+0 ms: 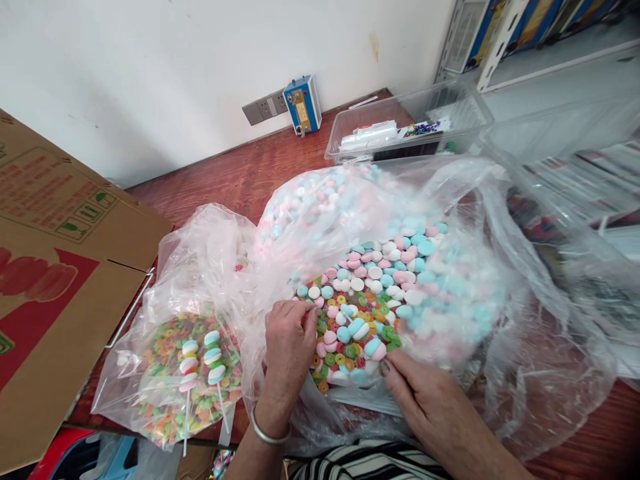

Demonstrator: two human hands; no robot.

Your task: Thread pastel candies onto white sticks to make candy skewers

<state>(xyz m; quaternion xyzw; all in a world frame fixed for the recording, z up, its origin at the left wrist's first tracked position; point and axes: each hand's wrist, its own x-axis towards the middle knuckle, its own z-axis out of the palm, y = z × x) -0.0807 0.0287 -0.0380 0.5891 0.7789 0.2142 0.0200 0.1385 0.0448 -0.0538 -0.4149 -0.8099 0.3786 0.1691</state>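
A large clear plastic bag [505, 220] lies open on the wooden table, full of pastel pink, blue and white marshmallow sweets [400, 267] mixed with small coloured ring candies [350, 350]. My left hand [287, 347], a silver bangle on its wrist, has its fingers curled and pinched at the edge of the sweets; what it holds is too small to make out. My right hand [425, 397] rests at the pile's near edge, its fingertips hidden among the sweets. To the left, a smaller bag [170, 380] holds ring candies, with two finished candy skewers [203, 363] lying on it.
A big cardboard box [55, 280] stands at the left table edge. A clear plastic tub [407, 127] with packets sits at the back right, more plastic-covered goods to the right. A blue device [303, 103] and a wall socket [265, 107] are at the wall.
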